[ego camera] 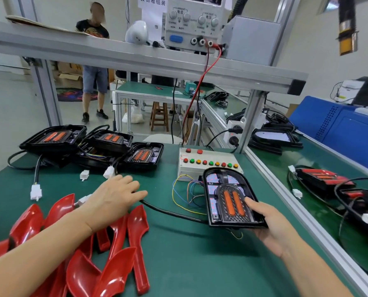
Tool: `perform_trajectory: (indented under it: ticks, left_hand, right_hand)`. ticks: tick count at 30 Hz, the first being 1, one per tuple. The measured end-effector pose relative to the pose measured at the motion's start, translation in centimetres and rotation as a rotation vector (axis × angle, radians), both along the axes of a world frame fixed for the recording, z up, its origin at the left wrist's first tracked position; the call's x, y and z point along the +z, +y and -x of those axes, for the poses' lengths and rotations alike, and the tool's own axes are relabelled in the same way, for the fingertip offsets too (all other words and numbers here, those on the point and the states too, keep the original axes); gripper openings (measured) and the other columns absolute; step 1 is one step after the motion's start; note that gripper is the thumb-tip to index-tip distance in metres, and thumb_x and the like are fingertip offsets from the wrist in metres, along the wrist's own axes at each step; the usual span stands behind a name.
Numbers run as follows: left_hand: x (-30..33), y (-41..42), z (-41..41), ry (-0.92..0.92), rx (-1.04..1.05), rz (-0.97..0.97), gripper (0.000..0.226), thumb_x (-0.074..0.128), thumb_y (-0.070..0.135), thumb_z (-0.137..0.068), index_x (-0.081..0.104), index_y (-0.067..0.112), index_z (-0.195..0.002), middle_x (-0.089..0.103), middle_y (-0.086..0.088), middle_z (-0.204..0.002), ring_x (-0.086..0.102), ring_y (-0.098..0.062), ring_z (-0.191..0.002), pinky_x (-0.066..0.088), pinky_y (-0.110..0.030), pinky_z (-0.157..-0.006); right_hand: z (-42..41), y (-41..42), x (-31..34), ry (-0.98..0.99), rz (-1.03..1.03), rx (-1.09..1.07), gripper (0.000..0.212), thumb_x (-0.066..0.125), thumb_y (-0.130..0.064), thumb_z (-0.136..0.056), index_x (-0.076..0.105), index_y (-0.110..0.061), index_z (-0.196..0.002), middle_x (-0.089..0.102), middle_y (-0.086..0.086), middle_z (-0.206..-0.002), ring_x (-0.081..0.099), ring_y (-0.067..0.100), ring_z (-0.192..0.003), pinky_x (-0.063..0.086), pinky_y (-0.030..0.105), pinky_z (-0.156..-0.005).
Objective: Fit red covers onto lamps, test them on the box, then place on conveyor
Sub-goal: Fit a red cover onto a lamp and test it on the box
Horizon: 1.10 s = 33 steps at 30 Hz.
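Observation:
My right hand (273,226) grips a black lamp (228,198) with two orange strips, held tilted above the green table, thumb on its face. Its black cable (172,213) trails left across the table. My left hand (114,196) lies flat, fingers apart, over the cable and the far edge of a pile of red covers (88,254). It holds nothing that I can see. The white test box (208,162), with red, green and yellow buttons, stands just behind the held lamp; thin coloured wires run from it.
Three uncovered black lamps (88,144) with cables and white connectors lie at the table's far left. On the conveyor (307,159) to the right rest lamps with red covers (324,179). An aluminium frame with a power supply (191,24) spans overhead. A person stands far behind.

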<state>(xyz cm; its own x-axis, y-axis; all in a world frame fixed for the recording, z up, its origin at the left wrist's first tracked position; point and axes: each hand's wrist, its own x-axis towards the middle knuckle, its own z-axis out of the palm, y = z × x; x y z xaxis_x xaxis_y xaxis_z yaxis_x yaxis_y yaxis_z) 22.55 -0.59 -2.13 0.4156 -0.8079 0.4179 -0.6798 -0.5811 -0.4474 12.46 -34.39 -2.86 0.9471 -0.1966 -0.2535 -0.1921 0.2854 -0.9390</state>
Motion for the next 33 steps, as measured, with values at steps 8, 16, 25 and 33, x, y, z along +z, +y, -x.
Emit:
perform_trajectory:
  ticks: [8,16,25,33]
  left_hand:
    - [-0.4,-0.8,-0.7,0.460,0.106,-0.003,0.028,0.065,0.020,-0.082,0.068,0.035,-0.106,0.064,0.013,-0.097,0.059,-0.010,-0.095,0.046,-0.020,-0.076]
    - [0.4,-6.8,1.2,0.574,-0.088,0.192,0.048,0.049,0.009,-0.084,0.058,0.025,-0.129,0.051,0.010,-0.135,0.045,-0.016,-0.118,0.033,-0.030,-0.102]
    - [-2.5,-13.0,0.6,0.620,-0.038,-0.149,0.043,0.035,0.024,-0.100,0.036,0.029,-0.143,0.031,0.012,-0.151,0.032,-0.016,-0.134,0.025,-0.033,-0.108]
    - [-2.9,-10.5,-1.4,0.680,0.056,-0.115,0.041,0.044,0.027,-0.095,0.048,0.032,-0.135,0.037,0.019,-0.148,0.034,-0.009,-0.133,0.026,-0.029,-0.108]
  right_hand:
    - [3.3,0.5,-1.6,-0.100,-0.004,-0.157,0.025,0.054,-0.013,-0.092,0.067,-0.017,-0.114,0.075,0.007,-0.104,0.072,0.016,-0.077,0.055,0.023,-0.056]
    - [5.3,0.6,-3.1,-0.085,-0.053,-0.287,0.025,0.052,-0.012,-0.094,0.067,-0.015,-0.114,0.076,0.007,-0.097,0.072,0.016,-0.071,0.054,0.028,-0.057]
    - [4.0,-0.6,-2.0,0.014,0.035,-0.210,0.019,0.056,-0.015,-0.092,0.071,-0.014,-0.104,0.076,0.009,-0.095,0.072,0.018,-0.072,0.056,0.026,-0.054]
    - [1.0,-2.2,-1.5,0.052,0.101,-0.194,0.018,0.058,-0.012,-0.092,0.070,-0.013,-0.105,0.076,0.011,-0.096,0.072,0.022,-0.075,0.056,0.031,-0.064]
